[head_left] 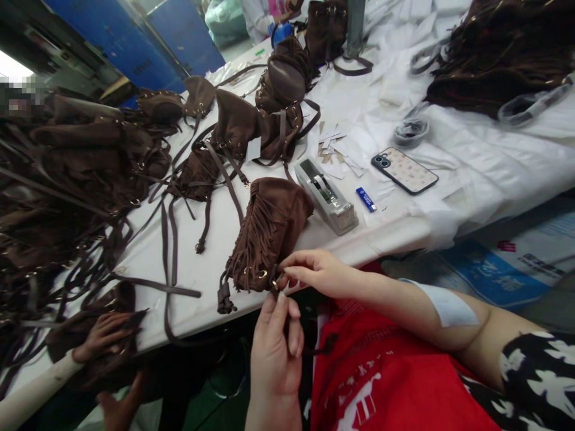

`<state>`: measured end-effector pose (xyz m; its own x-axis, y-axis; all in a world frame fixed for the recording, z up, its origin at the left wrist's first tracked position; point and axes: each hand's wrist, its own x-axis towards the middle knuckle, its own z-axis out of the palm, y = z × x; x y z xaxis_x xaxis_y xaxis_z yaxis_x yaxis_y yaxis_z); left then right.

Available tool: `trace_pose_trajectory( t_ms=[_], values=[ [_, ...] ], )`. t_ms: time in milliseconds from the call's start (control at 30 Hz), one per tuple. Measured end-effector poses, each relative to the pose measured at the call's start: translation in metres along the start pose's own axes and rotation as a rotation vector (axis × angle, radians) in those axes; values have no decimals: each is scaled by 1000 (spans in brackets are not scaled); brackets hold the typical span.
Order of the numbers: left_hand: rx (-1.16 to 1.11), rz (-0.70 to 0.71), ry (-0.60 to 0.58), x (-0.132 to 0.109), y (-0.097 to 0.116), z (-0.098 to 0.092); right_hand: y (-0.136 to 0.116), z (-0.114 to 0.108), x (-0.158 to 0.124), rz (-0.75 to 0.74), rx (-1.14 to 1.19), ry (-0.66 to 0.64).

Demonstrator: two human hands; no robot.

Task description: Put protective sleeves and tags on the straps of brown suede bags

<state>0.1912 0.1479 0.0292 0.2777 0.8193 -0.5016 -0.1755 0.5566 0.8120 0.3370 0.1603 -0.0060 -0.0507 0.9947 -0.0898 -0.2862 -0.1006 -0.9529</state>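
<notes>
A brown suede fringed bag (268, 230) lies at the near edge of the white table (206, 269). My right hand (314, 270) pinches the bag's opening by a metal eyelet, fingers closed on the suede. My left hand (275, 350) rises from below with its fingers closed on a thin dark cord (314, 348) that runs from the bag's rim down toward my lap. Both hands touch at the bag's mouth. A red apron (386, 377) covers my lap.
Heaps of brown bags and straps (67, 173) fill the table's left side and back. A tape dispenser (327, 196), blue lighter (366, 199) and phone (404, 170) lie to the right. Another person's hands (101, 335) hold a bag at lower left.
</notes>
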Motion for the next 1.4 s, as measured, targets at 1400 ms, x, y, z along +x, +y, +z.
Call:
trace_pose_trajectory(
  t_ms=[1400],
  values=[
    [-82,5,-116,-26,94,-13,-45,-148,-12,240,-1297,731]
  ],
)
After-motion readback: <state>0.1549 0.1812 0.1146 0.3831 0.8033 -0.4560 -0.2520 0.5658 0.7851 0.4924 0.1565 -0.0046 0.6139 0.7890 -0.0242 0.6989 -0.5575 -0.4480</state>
